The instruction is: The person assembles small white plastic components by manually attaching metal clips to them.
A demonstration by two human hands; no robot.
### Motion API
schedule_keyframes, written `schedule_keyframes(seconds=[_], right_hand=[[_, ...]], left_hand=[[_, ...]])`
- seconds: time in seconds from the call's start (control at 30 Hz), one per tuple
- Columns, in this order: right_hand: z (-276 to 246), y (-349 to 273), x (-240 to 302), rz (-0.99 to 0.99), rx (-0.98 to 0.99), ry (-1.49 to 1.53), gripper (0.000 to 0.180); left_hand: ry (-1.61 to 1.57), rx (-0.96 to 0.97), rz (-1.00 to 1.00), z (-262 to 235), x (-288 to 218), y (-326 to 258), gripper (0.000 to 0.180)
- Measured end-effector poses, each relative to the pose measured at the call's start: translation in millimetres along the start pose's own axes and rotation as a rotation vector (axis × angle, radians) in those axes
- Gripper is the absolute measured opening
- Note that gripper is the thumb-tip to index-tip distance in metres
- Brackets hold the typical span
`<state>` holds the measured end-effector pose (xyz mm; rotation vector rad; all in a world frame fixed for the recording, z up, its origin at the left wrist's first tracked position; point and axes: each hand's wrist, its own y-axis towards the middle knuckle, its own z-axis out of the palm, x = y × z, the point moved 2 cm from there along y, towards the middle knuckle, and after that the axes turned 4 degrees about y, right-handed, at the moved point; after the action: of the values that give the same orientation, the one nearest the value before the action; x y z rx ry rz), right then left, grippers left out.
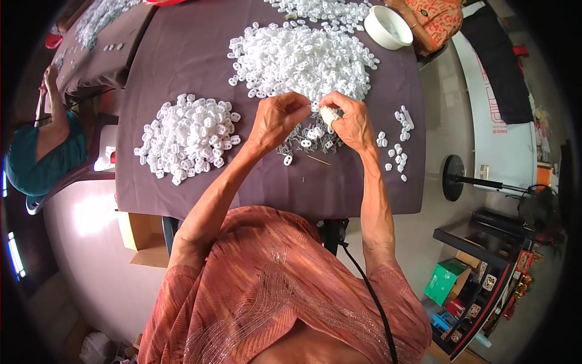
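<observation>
- The right hand (351, 124) pinched a small cream plastic piece (329, 114), its long axis pointing toward ten o'clock.
- The left hand (276, 118) was curled shut just beside it, its grip hidden.
- Both hovered over the counter (188, 54), a white heap (300, 60) at twelve o'clock.

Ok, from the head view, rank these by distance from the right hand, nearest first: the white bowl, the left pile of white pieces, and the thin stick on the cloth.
1. Thin stick: just below the right hand, toward the person.
2. White bowl: at the table's far right corner, beyond the hand.
3. Left pile of white pieces: across the table, past the left hand.
</observation>
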<state>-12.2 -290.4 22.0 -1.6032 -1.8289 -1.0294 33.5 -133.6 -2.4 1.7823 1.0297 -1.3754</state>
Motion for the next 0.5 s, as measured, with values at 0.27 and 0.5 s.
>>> schedule_keyframes(seconds=[0.27, 0.5], right_hand=[[-18, 15, 46, -0.061, 0.004, 0.284, 0.011], [-30, 26, 74, -0.107, -0.081, 0.587, 0.007]], left_hand=[[-0.57, -0.015, -0.071, -14, -42, -6, 0.018], [-0.718, -0.03, -0.048, -23, -72, -7, 0.019]])
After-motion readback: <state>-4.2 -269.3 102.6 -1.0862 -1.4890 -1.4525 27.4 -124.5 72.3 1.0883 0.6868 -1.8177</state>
